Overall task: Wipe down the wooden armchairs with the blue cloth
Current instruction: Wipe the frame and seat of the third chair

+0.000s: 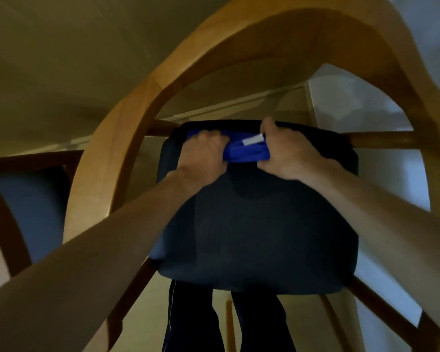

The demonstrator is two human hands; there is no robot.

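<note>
Two bare hands hold the bunched blue cloth (244,151) in the middle of the frame, over the far edge of the dark padded seat (259,224) of the curved wooden armchair (142,102). The left hand (203,153) and right hand (287,153) each have a closed grip on one end. The cloth looks soft, light and floppy, so holding it bunched up seems best.
</note>
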